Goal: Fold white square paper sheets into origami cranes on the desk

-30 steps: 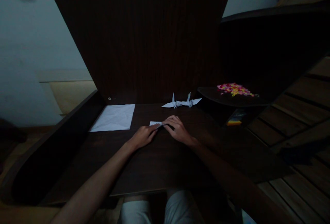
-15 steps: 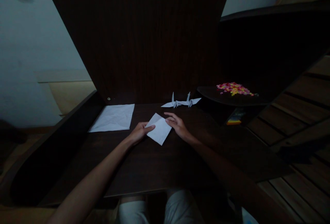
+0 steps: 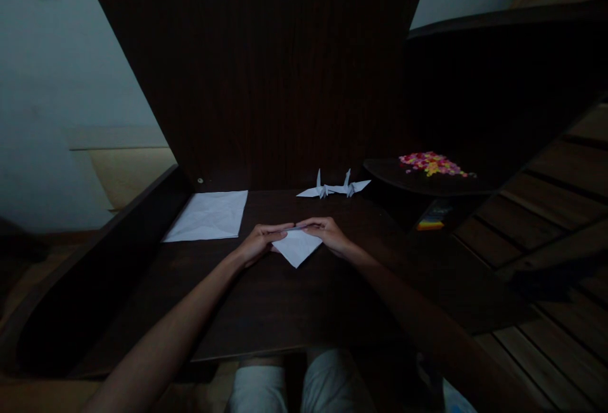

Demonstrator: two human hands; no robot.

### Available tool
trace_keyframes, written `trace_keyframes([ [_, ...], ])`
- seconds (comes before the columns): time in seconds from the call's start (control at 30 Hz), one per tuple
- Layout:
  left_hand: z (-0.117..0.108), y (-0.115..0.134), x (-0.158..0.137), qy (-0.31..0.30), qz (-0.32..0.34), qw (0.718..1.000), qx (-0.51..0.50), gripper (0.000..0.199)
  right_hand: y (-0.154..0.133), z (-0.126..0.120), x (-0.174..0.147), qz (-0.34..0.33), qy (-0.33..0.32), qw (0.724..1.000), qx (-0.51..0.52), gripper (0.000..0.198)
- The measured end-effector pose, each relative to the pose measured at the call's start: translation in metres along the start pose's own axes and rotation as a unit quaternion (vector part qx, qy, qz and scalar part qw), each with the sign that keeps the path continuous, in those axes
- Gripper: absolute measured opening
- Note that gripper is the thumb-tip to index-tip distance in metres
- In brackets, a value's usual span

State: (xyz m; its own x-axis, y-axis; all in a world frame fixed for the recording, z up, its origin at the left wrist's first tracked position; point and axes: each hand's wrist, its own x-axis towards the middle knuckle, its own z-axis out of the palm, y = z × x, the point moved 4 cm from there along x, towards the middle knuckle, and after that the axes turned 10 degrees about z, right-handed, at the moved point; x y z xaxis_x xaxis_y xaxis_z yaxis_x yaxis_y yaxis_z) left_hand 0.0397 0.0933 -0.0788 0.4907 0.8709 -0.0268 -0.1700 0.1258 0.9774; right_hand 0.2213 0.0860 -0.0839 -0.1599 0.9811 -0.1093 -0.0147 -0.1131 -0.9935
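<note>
A folded piece of white paper (image 3: 297, 249) is held between my hands, just over the dark desk. It shows as a triangle, its point towards me and its creased edge at the top. My left hand (image 3: 259, 243) grips the left corner, thumb on top and fingers behind. At the right corner my right hand (image 3: 329, 234) pinches the paper, with the fingers along the upper edge. Beyond my hands, two white origami cranes (image 3: 323, 192) stand side by side against the back panel.
White paper sheets (image 3: 209, 215) lie at the back left of the desk (image 3: 266, 318). On a curved shelf (image 3: 380, 175) at the right sits a heap of small pink, red and yellow pieces (image 3: 434, 163). A raised side panel (image 3: 95, 280) bounds the desk on the left.
The paper, a diamond half a second ago, now shows as a triangle, its top corner folded back. My right hand has closed on the right corner and both hands press along the upper edge.
</note>
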Motion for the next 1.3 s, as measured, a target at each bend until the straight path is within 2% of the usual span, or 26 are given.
trace_keyframes([
  [0.2,0.003,0.005,-0.001,-0.016,0.003,0.999,-0.044,0.032,0.000,-0.004,0.001,0.002,0.025,1.000,0.004,0.017],
  [0.4,-0.006,0.001,0.001,0.027,0.017,0.999,0.007,0.028,-0.003,-0.005,0.001,-0.026,0.021,0.999,0.015,0.017],
  [0.5,-0.009,0.001,0.002,0.027,0.041,0.998,0.039,0.026,-0.004,-0.004,0.000,-0.022,0.029,0.999,0.027,0.014],
  [0.63,-0.008,0.004,0.001,-0.022,0.063,0.993,0.101,0.022,-0.005,-0.002,-0.002,-0.024,0.018,1.000,0.010,0.017],
  [0.77,-0.003,0.005,-0.003,-0.106,0.043,0.981,0.155,0.026,-0.005,0.006,-0.002,-0.015,-0.029,0.999,-0.031,0.018],
  [0.83,-0.002,0.006,-0.005,-0.118,0.042,0.980,0.157,0.027,-0.006,0.008,-0.004,-0.018,-0.034,0.999,-0.025,0.018],
  [0.97,-0.007,0.007,-0.003,-0.054,0.058,0.992,0.098,0.029,-0.007,0.006,-0.006,-0.001,-0.015,0.999,0.051,0.023],
  [1.1,-0.011,0.006,0.001,0.019,0.069,0.997,0.014,0.032,-0.008,0.000,-0.007,-0.014,-0.017,0.994,0.108,0.037],
  [1.3,-0.012,0.005,0.003,0.066,0.077,0.994,-0.045,0.040,-0.004,0.005,-0.003,-0.039,-0.040,0.993,0.100,0.041],
])
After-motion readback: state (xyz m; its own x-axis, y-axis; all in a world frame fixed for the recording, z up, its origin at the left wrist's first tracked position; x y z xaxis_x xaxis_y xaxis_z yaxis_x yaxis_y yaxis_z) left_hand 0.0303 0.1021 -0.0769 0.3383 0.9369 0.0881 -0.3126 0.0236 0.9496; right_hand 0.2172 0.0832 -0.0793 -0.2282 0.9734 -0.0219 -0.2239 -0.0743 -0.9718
